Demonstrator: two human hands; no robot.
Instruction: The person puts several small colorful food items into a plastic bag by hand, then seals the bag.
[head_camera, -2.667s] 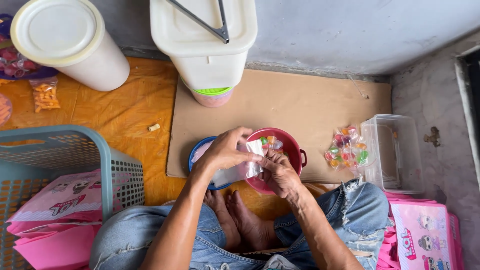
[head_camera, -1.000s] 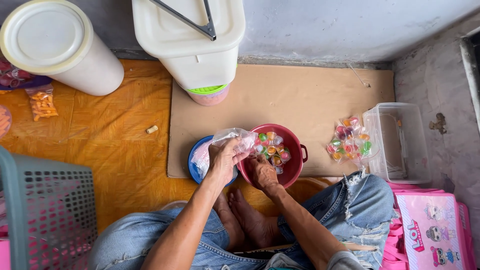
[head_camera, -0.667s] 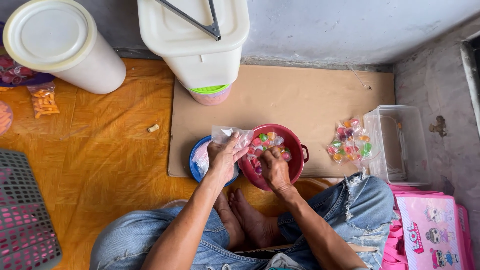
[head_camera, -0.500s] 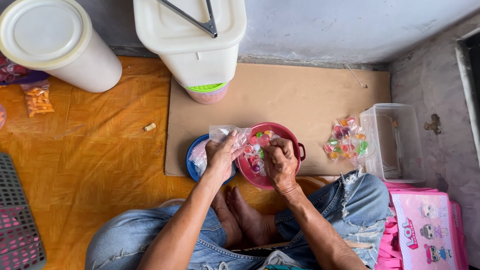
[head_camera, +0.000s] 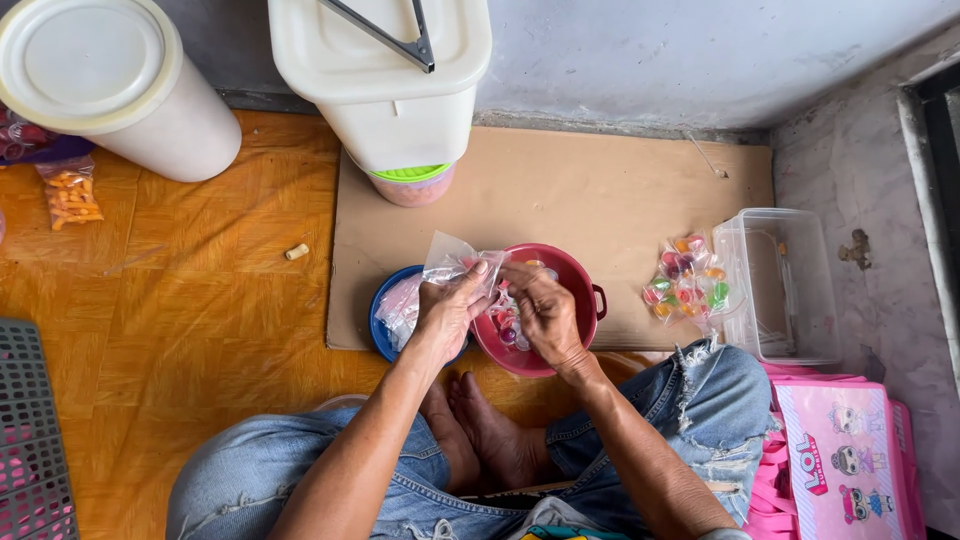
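I sit cross-legged on the floor above a red bowl (head_camera: 578, 285) that holds small colourful sweets. My left hand (head_camera: 450, 310) pinches a small clear plastic bag (head_camera: 448, 258) by its mouth over the bowl's left rim. Fingers of my right hand (head_camera: 545, 312) are curled over the sweets and touch the bag's opening; whether they hold a sweet is hidden. Left of the red bowl, a blue bowl (head_camera: 383, 320) holds more clear bags.
A filled bag of colourful sweets (head_camera: 688, 285) lies beside a clear plastic box (head_camera: 780, 285) on the brown cardboard sheet (head_camera: 600, 190). Two white containers (head_camera: 110, 85) (head_camera: 385, 70) stand at the back. Pink printed bags (head_camera: 845, 450) lie right, a basket (head_camera: 30, 430) left.
My view shifted right, so the basket slid to the left edge. My left hand lifted a clear bag from the blue bowl, and my right hand moved up from the sweets to its mouth.
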